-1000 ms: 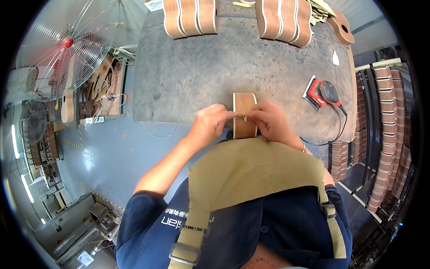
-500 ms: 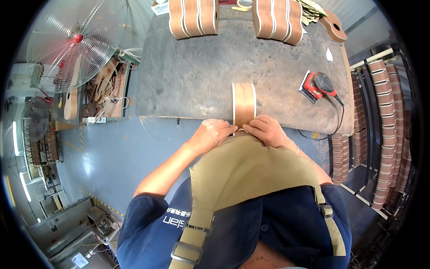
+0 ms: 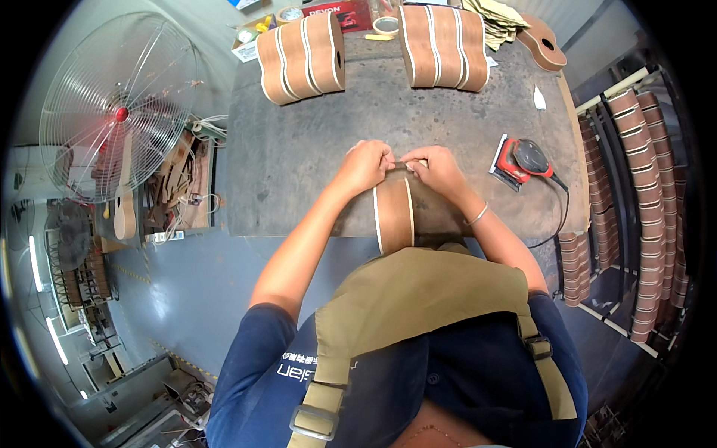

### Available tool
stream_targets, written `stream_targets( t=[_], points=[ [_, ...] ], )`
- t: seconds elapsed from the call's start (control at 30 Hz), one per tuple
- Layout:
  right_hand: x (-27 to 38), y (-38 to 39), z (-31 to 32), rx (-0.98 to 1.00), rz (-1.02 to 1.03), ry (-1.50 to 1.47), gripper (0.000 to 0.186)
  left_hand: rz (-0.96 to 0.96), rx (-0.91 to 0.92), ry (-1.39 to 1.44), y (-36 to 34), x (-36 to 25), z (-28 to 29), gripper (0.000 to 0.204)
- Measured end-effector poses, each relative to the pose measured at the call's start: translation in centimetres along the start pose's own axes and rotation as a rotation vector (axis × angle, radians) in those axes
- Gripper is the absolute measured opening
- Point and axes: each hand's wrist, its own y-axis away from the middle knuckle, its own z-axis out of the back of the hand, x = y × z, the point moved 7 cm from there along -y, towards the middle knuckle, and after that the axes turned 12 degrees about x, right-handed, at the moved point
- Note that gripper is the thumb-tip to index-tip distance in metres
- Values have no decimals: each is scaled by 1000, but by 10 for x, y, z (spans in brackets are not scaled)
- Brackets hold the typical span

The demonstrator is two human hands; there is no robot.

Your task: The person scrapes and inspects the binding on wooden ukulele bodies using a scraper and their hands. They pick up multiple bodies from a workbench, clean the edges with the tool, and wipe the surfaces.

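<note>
A small ukulele-like wooden body (image 3: 393, 216) with white edge binding stands on its side at the table's near edge, its near end by my apron. Just beyond its far end, my left hand (image 3: 367, 166) and my right hand (image 3: 439, 173) are close together. Their fingertips pinch a small, dark, flat piece (image 3: 401, 166) between them. It is too small to tell whether this is folded sandpaper or something else. Both hands are closed on it, apart from the wooden body.
Grouped bodies (image 3: 302, 60) stand at the back left, more (image 3: 444, 48) at back centre. A red sander (image 3: 523, 160) with a cord lies right, near a white bottle (image 3: 539, 98). Yellowish sheets (image 3: 497, 21) lie behind. A large fan (image 3: 121, 114) stands left, racks of bodies (image 3: 641, 216) right.
Both hands have moved away from the wooden body's near end to just past its far end. The view has shifted, showing more of the table's back.
</note>
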Motion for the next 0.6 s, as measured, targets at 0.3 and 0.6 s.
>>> stream_targets(
  t=[0.3,0.6],
  points=[
    [-86,-13,-39,279,-354,-199,24,165,330,341,-22,63,-60,8],
    [33,52,-10,50,82,33,37,-146,-46,127,47,-40,5,9]
  ],
)
